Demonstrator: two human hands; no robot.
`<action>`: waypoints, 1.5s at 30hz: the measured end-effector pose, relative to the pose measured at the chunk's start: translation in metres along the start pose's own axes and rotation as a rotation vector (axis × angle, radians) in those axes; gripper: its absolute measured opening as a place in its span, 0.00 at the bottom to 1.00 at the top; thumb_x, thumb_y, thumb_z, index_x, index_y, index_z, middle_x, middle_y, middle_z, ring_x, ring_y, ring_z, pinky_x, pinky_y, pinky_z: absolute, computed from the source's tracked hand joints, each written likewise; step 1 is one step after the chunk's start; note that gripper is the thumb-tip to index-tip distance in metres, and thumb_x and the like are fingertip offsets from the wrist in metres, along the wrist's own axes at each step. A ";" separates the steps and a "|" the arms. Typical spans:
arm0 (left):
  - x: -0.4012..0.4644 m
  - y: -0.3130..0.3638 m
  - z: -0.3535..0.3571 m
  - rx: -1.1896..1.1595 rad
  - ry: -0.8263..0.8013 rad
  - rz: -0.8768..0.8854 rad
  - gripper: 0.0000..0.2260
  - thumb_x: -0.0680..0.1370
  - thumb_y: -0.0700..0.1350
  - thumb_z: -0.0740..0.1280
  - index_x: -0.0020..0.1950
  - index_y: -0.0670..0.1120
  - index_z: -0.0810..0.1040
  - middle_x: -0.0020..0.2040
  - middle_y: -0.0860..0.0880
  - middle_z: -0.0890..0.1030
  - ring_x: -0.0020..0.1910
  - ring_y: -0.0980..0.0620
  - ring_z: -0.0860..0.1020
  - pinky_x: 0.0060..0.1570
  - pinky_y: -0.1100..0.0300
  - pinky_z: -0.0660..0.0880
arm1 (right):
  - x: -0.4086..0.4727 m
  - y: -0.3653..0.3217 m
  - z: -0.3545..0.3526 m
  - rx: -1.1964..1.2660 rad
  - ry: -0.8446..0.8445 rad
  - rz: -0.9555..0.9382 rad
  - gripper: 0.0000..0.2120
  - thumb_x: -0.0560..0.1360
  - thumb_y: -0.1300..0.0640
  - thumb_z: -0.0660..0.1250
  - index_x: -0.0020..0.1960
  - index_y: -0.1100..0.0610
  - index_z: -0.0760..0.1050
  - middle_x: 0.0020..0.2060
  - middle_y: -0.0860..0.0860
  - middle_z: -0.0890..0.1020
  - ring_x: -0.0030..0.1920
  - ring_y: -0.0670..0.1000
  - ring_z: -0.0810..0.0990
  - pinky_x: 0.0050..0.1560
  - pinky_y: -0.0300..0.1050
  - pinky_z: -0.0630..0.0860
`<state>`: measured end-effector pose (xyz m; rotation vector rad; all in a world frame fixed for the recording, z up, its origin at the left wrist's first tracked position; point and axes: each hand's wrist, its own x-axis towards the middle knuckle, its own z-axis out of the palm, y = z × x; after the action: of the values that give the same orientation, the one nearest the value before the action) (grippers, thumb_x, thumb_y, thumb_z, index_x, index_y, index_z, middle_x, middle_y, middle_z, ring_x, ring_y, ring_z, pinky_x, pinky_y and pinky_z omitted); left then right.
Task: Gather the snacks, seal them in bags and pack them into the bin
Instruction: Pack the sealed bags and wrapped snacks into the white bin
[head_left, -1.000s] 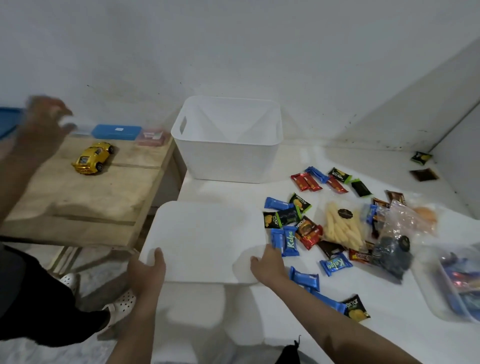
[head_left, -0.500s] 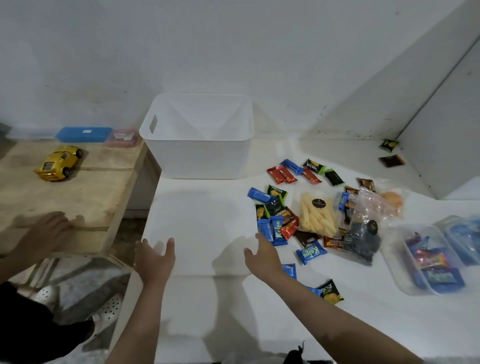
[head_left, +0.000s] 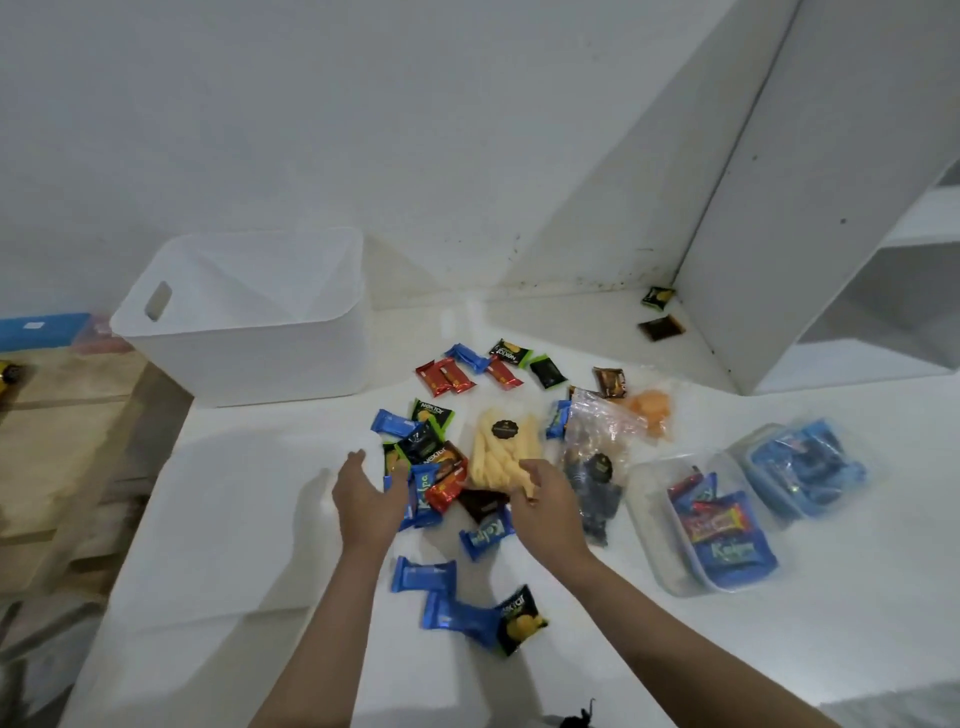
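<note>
Fingers of the left hand (head_left: 367, 493) are spread and relaxed, curving over the near-left edge of the snack pile (head_left: 431, 467) and grasping nothing that I can see; the fingertips look to touch or hover just above the blue and black packets, and I cannot tell which. Far to the left of that hand stands the white bin (head_left: 249, 332), upright and apparently bare inside, against the wall at the far-left part of the white table (head_left: 234, 545). To the right, the right hand (head_left: 545, 506) reaches in with loosely curled fingers over the near end of the clear bag of yellow sticks (head_left: 501, 447); whether it pinches the bag or only rests on it is hidden. Further right lies a crumpled clear bag (head_left: 597, 431) with dark snacks in it, then two zip bags (head_left: 722, 525) already filled with blue and red packets. Two stray packets (head_left: 658, 312) sit far back by the shelf unit (head_left: 810, 208).

By my judgement, the gathering step is in hand: both hands flank the loose heap as if to sweep it together. Next would be drawing the scattered wrappers into one cluster, including the three near ones (head_left: 457, 603), before bagging; slippery foil may slide apart, so a cupped, inward scoop seems called for.
</note>
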<state>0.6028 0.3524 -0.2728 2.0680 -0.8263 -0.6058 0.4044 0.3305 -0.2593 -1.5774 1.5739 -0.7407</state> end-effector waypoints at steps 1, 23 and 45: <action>-0.005 0.011 0.015 -0.004 -0.022 0.027 0.26 0.76 0.50 0.69 0.70 0.39 0.68 0.70 0.42 0.71 0.70 0.43 0.67 0.68 0.53 0.63 | 0.009 0.007 -0.014 0.007 0.047 -0.001 0.15 0.76 0.60 0.64 0.63 0.59 0.73 0.57 0.53 0.76 0.60 0.52 0.75 0.57 0.43 0.73; -0.008 0.085 0.176 0.636 -0.137 -0.064 0.45 0.68 0.56 0.74 0.75 0.44 0.51 0.70 0.39 0.62 0.69 0.38 0.62 0.67 0.41 0.63 | 0.132 0.058 -0.133 -0.389 -0.407 -0.078 0.12 0.69 0.61 0.67 0.32 0.53 0.67 0.30 0.47 0.71 0.32 0.44 0.69 0.30 0.35 0.64; 0.157 0.171 -0.076 -0.411 -0.076 0.424 0.35 0.72 0.47 0.74 0.72 0.41 0.59 0.69 0.44 0.67 0.66 0.52 0.69 0.64 0.61 0.68 | 0.118 -0.146 -0.044 0.171 -0.279 0.042 0.09 0.74 0.59 0.70 0.53 0.56 0.76 0.44 0.53 0.83 0.32 0.44 0.82 0.38 0.42 0.79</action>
<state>0.6994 0.1981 -0.1102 1.4521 -1.0483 -0.5627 0.4545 0.1990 -0.1280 -1.4493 1.3015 -0.5870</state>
